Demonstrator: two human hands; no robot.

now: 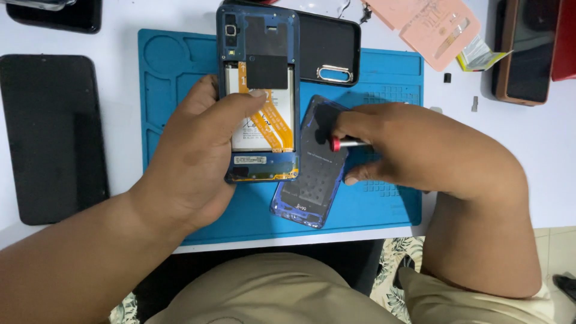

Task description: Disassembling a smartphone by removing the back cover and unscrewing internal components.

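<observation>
I see an opened phone (259, 90) with a dark blue frame, a black plate at its far end, a white battery and orange ribbon cables crossing it. To its right lies a glossy blue back cover (312, 180), its inner face black with a fine dot pattern. The screwdriver (347, 143) shows a red collar on a silver shaft. The work mat (180, 72) is teal-blue, the table (120, 42) white. Far right: a pale pink sheet (429, 24).
</observation>
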